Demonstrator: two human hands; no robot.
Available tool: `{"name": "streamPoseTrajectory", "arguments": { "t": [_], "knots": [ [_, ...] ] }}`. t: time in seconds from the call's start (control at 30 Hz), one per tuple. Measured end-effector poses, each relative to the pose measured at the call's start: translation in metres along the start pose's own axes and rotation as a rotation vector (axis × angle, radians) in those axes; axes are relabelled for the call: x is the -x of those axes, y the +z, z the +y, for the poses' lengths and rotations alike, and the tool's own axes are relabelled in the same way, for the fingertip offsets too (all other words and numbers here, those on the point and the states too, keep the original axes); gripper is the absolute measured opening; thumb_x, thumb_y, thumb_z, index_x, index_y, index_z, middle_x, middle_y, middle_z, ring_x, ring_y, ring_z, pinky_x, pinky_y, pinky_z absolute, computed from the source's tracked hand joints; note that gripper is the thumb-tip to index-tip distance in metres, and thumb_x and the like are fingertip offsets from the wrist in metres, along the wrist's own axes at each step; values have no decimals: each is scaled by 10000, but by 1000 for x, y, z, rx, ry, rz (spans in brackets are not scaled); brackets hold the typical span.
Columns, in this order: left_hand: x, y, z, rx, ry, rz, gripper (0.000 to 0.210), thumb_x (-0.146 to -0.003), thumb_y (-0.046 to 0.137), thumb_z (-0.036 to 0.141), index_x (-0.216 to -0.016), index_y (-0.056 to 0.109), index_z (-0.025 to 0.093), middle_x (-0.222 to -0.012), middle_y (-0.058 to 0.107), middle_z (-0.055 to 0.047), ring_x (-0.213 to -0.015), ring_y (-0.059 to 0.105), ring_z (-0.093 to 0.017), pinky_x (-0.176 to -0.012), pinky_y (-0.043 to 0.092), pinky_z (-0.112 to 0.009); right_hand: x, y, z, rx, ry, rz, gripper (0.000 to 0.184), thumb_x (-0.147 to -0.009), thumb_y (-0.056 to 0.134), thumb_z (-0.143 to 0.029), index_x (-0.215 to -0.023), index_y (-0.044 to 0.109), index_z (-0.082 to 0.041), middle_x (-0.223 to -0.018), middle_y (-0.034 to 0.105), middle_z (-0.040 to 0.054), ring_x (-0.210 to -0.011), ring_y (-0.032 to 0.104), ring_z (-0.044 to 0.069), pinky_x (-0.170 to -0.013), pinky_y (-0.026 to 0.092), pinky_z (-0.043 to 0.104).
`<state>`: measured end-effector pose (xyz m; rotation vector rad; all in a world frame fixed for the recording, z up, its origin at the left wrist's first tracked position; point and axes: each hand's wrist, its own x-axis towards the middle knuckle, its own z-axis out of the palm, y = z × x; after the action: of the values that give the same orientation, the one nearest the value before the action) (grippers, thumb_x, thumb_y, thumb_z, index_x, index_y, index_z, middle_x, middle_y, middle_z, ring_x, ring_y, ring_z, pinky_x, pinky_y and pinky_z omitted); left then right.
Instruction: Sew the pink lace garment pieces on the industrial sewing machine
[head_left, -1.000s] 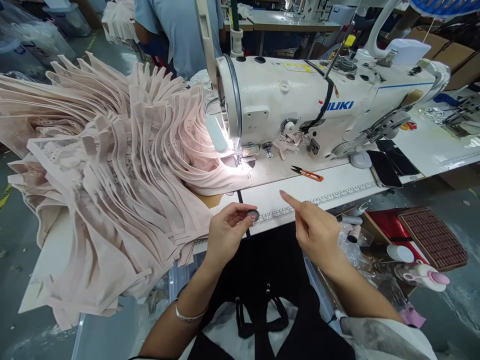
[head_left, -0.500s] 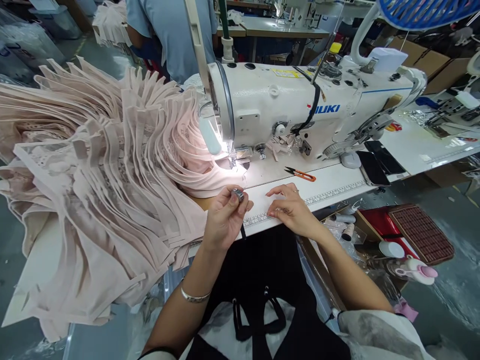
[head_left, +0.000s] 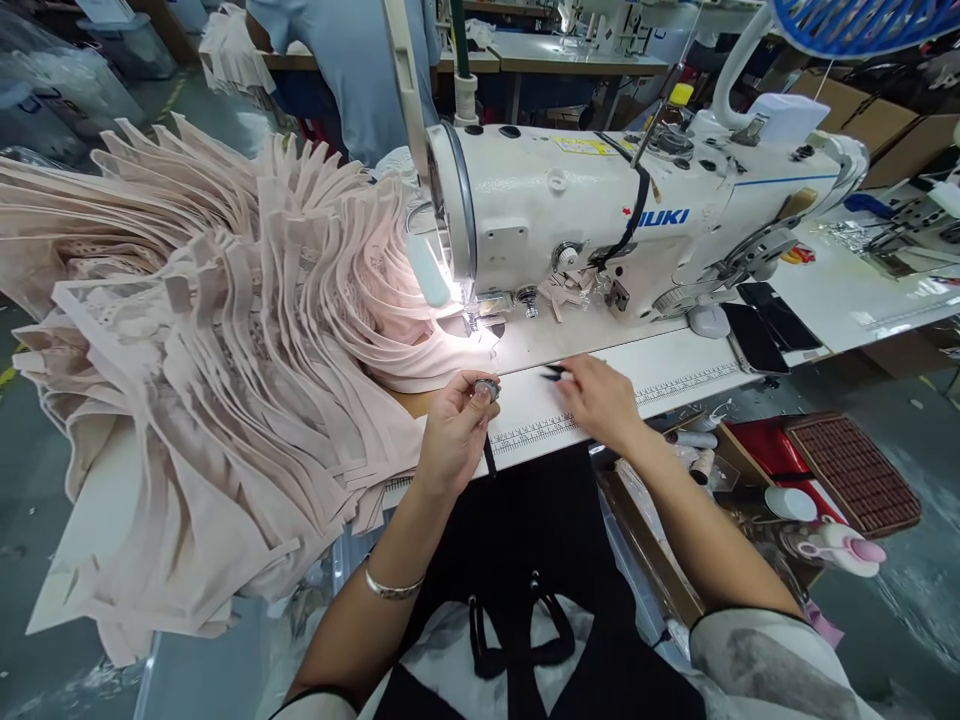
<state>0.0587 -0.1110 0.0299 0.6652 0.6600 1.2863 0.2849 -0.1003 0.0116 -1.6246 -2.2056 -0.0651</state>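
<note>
Pinched upright in my left hand (head_left: 459, 425) is a small round metal bobbin case (head_left: 487, 389), held over the table's front edge. My right hand (head_left: 604, 400) is closed around thread snips (head_left: 553, 372); only their dark tips poke out to the left, and the handle is hidden in the palm. Both hands are in front of the white sewing machine (head_left: 525, 195), whose lit needle area lies just beyond my left hand. Pale pink fabric (head_left: 450, 360) reaches from the left up to the presser foot.
A large heap of pink garment pieces (head_left: 247, 380) covers the table's left side. Two dark phones (head_left: 756, 338) and a white mouse-shaped object (head_left: 708, 321) lie at the right. Below, a box holds thread spools and a bottle (head_left: 840, 548). A person in blue (head_left: 367, 80) is behind.
My right hand has moved right and forward and picked up the orange-handled snips from the machine bed. My left hand keeps the bobbin case, turned slightly. The view has shifted a little.
</note>
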Motion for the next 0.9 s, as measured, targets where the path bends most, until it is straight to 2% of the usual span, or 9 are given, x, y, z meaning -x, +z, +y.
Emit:
{"name": "streamPoseTrajectory", "arguments": {
  "t": [0.13,0.33,0.47,0.6,0.67,0.73,0.9],
  "knots": [
    [0,-1,-2,-10,5,0,348,-674,929,363,-834,706,147,-741,542,14,-589,363,-52,-576,363,-199,10,-5,-45,102,-178,-72,288,-1023,476,-408,-1015,670,-195,-889,703,68,-821,616,208,-650,363,316],
    [1,0,-2,-5,-7,0,355,-665,935,366,-835,705,156,-733,539,20,-593,376,-53,-595,375,-201,6,6,-66,199,-199,-90,342,-1038,480,-417,-881,688,-197,-771,696,47,-723,598,180,-585,252,321],
    [11,-1,-1,-30,-24,-35,334,-708,908,390,-852,709,164,-783,580,1,-599,382,-58,-596,371,-213,1,8,-55,245,-21,-100,443,-1064,393,-436,-881,716,-194,-762,711,58,-672,598,168,-558,198,316],
    [29,-4,-8,-119,-89,-232,289,-784,854,414,-861,721,169,-770,565,-8,-686,459,-95,-635,374,-220,-9,-3,-24,311,258,-115,440,-1055,388,-440,-1011,736,-174,-917,755,93,-747,635,191,-558,181,306],
    [35,-6,-13,-175,-122,-291,272,-816,828,415,-869,728,168,-758,545,-7,-708,465,-104,-641,368,-222,-12,-10,-11,331,333,-135,424,-1046,403,-438,-1053,733,-171,-968,759,100,-783,642,206,-568,185,306],
    [36,-7,-16,-183,-117,-260,271,-817,826,418,-870,728,171,-760,545,-7,-707,461,-105,-639,368,-223,-12,-15,-4,350,368,-158,422,-1043,400,-433,-1076,729,-172,-977,757,105,-809,648,221,-579,198,308],
    [23,-12,-7,-75,18,-54,292,-751,878,402,-852,718,180,-781,577,0,-630,412,-70,-611,366,-205,-5,-25,2,425,453,-183,414,-1025,421,-436,-1153,680,-140,-995,748,149,-857,674,278,-602,275,308]
  ]
}}
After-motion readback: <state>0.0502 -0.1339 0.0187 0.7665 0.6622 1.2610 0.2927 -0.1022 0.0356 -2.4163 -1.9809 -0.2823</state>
